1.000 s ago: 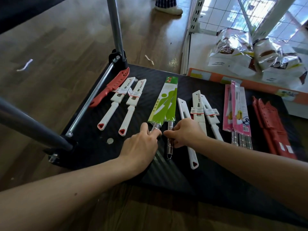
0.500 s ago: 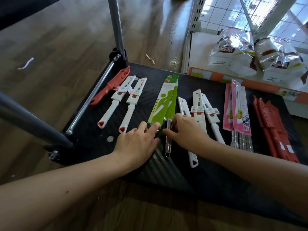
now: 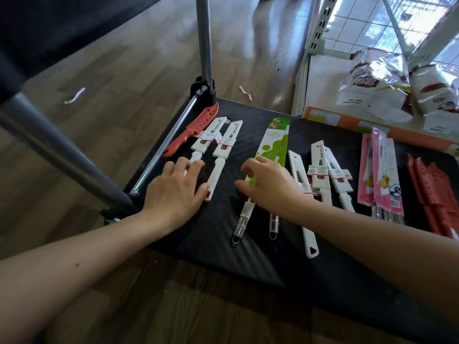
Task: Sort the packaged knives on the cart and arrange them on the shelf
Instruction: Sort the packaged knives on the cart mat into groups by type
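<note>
Packaged knives lie in groups on the black cart deck (image 3: 285, 264). From the left come a red knife (image 3: 192, 131), two white sheathed knives (image 3: 223, 150), two green-carded knives (image 3: 274, 142) with steel handles, three more white knives (image 3: 320, 165), pink-carded knives (image 3: 381, 170) and red sheathed knives (image 3: 437, 194). My left hand (image 3: 177, 188) lies with straight fingers over the handles of the two left white knives, its little finger at one handle's end. My right hand (image 3: 269, 184) hovers over the lower part of the green cards, fingers loosely bent, and hides that part.
The cart's grey handle posts (image 3: 205, 45) rise at the deck's left side, with a steel bar (image 3: 169, 147) along that edge. A white shelf upright (image 3: 315, 53) and a shelf board with foil bags (image 3: 377, 78) stand behind the cart at the right. Wood floor lies all around.
My left hand has moved left from the green knives' steel handles to the two white knives. My right hand has slid up from the handles onto the green cards.
</note>
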Demonstrator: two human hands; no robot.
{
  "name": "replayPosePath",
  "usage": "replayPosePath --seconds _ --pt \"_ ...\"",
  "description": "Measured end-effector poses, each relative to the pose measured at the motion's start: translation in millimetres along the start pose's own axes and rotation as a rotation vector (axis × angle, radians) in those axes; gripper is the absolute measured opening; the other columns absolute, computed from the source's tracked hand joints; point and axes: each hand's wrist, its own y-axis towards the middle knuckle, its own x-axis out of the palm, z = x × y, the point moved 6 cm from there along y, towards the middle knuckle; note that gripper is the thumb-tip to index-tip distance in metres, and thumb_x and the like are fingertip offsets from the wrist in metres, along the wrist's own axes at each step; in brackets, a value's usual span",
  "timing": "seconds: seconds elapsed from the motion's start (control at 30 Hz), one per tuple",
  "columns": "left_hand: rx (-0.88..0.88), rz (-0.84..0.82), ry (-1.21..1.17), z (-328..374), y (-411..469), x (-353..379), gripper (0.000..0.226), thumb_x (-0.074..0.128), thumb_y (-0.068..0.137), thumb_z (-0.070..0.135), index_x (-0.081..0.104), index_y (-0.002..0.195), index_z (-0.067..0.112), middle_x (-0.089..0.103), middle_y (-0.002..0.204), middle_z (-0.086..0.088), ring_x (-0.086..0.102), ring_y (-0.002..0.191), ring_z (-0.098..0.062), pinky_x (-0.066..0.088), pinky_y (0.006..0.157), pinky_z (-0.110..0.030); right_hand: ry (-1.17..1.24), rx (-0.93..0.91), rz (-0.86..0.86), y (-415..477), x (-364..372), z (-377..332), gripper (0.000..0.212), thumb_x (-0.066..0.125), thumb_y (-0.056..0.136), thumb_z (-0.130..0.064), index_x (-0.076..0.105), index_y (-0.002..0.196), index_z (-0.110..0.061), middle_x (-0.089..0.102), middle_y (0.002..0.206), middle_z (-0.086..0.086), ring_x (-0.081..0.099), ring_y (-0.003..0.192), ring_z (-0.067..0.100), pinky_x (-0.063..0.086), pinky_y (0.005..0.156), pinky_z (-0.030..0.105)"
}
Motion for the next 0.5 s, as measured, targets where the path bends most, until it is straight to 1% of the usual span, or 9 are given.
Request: replayPosePath --seconds 0.1,0.17,0.27,0.33,0.4,0.5 --pt "0.003 0.022 0.003 -9.0 2.9 -2.7 0.050 0.040 0.092 0.041 0.034 0.137 0.021 0.043 0.130 -0.005 0.043 0.116 -0.025 0.046 0.081 -0.037 0.031 0.009 0.039 11.8 5.0 -10.9 0.036 0.055 0.089 -0.036 0.053 0.115 -0.012 0.058 0.108 0.006 0.057 0.097 0.025 0.048 0.079 0.034" --pt "0.017 0.025 0.030 -11.0 4.1 -3.1 0.051 0.040 0.093 0.040 0.034 0.138 0.018 0.044 0.131 -0.007 0.044 0.116 -0.027 0.045 0.085 -0.038 0.069 0.046 0.067 20.1 9.4 -16.3 0.036 0.055 0.090 -0.034 0.051 0.114 -0.009 0.058 0.107 0.008 0.057 0.095 0.027 0.048 0.077 0.035" --pt "0.003 -0.006 0.087 -11.9 7.7 -0.5 0.054 0.038 0.095 0.040 0.026 0.142 0.016 0.039 0.136 -0.007 0.043 0.121 -0.026 0.044 0.086 -0.036 0.104 0.101 0.087 31.8 16.4 -23.7 0.036 0.055 0.090 -0.034 0.050 0.112 -0.006 0.058 0.109 0.012 0.058 0.098 0.030 0.043 0.073 0.031" --pt "-0.001 -0.037 0.125 -12.5 11.0 1.2 0.056 0.037 0.095 0.040 0.022 0.143 0.015 0.037 0.139 -0.007 0.043 0.123 -0.026 0.044 0.086 -0.035 0.105 0.126 0.093 38.3 19.5 -27.7 0.040 0.054 0.089 -0.036 0.049 0.115 -0.006 0.058 0.113 0.013 0.058 0.102 0.032 0.044 0.076 0.033" --pt "-0.014 -0.070 0.139 -14.3 13.8 3.0 0.056 0.037 0.095 0.040 0.021 0.143 0.013 0.038 0.139 -0.007 0.043 0.124 -0.026 0.044 0.086 -0.035 0.072 0.164 0.082 43.0 23.1 -28.3 0.046 0.053 0.090 -0.039 0.047 0.120 -0.005 0.057 0.117 0.014 0.057 0.106 0.033 0.042 0.076 0.033" --pt "-0.049 -0.114 0.167 -16.9 16.7 7.7 0.059 0.037 0.095 0.040 0.020 0.143 0.009 0.042 0.138 -0.009 0.044 0.124 -0.026 0.044 0.087 -0.036 -0.080 0.187 0.043 45.8 31.0 -27.9 0.051 0.049 0.091 -0.045 0.045 0.123 -0.005 0.056 0.119 0.013 0.054 0.110 0.031 0.036 0.073 0.032"
